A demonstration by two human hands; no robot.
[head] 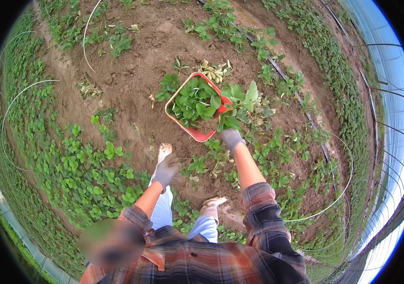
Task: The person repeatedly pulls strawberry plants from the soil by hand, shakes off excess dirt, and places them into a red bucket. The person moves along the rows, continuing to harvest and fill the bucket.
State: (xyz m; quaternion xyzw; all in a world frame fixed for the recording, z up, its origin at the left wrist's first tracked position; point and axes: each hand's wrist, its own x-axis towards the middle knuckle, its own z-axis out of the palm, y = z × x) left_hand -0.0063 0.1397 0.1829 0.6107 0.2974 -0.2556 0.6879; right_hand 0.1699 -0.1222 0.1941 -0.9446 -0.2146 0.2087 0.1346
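A red plastic basket (pixel 198 136) with a pale rim sits on the bare soil, holding cut or lifted strawberry plants (pixel 194 101). At its near right corner, my right hand (pixel 231 139) in a grey glove is closed around a leafy strawberry plant (pixel 231 121). Brownish, root-like strands (pixel 206 126) show inside the basket beside that hand. My left hand (pixel 166 171), also gloved in grey, hangs above my muddy boot (pixel 165 149), left of the basket's near corner. Its fingers are partly curled, and whether anything is in them is hidden.
Wilted plants (pixel 216 71) lie beyond the basket. Dense strawberry rows (pixel 92 181) grow on the left. White hoops (pixel 8 113) arch over the beds. A dark drip line (pixel 290 85) runs along the right, before a plastic-film tunnel wall (pixel 383 64).
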